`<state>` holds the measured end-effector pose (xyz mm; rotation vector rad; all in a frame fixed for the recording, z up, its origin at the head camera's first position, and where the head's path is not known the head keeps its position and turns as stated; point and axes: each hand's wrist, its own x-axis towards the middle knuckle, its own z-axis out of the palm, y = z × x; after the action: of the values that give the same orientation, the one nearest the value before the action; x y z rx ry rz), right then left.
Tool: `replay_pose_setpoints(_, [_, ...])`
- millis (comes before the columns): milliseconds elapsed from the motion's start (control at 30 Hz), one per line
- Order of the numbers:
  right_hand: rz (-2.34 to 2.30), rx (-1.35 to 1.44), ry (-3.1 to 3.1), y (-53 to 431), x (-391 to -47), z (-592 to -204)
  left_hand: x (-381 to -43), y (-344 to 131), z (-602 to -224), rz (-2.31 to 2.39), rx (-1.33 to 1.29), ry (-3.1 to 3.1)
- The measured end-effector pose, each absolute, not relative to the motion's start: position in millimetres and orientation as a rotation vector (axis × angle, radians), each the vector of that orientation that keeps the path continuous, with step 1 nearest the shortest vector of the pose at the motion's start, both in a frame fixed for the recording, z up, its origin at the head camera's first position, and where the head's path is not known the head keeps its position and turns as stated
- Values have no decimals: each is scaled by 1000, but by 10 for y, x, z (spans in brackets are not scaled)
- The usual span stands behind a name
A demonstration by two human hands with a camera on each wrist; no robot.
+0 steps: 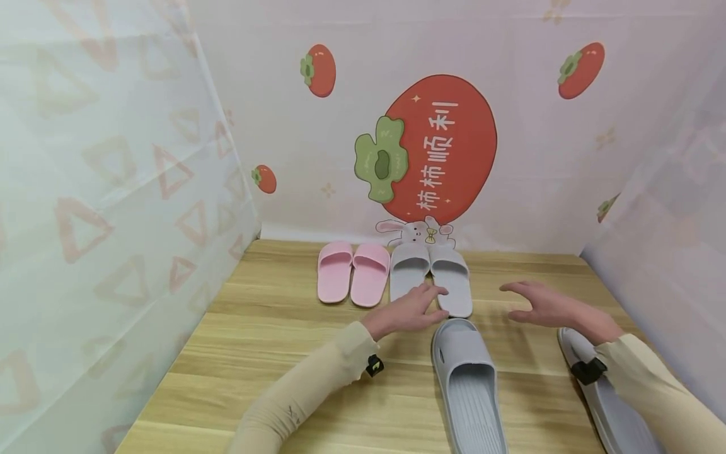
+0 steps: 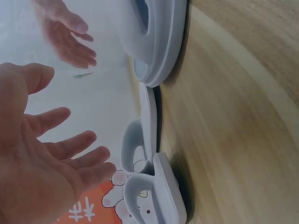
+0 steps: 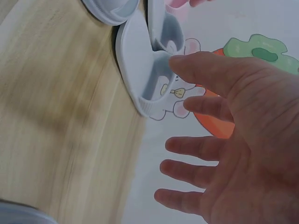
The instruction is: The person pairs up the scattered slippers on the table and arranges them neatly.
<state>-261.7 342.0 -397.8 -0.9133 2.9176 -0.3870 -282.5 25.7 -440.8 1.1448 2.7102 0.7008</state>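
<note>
My left hand (image 1: 405,309) hovers over the small grey slippers (image 1: 454,293) at the back, its fingers spread and holding nothing. To the right, my right hand (image 1: 541,304) is raised above the wooden surface, fingers apart, palm facing inward and bare. Between the two arms lies a large grey slipper (image 1: 473,403), its toe pointing at the small grey pair. A second large grey slipper (image 1: 615,410) sits under my right forearm, which hides part of it. In the right wrist view, the thumb overlaps the strap of a small grey slipper (image 3: 128,60).
A pair of pink slippers (image 1: 370,277) stands beside the small grey pair, near the back wall. That wall (image 1: 539,157) carries persimmon prints and a rabbit drawing. Side walls (image 1: 113,189) of printed cloth border the wooden surface (image 1: 272,353).
</note>
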Motion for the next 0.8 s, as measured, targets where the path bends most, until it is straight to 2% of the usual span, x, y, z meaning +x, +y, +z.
replay_pose_setpoints(467, [-354, -873, 2856, 3711, -2517, -3969, -2700, 304, -4439, 679, 1140, 2637])
replay_pose_setpoints(800, [-347, -783, 2839, 3991, -2365, -4056, -2663, 332, -4494, 684, 1235, 2612])
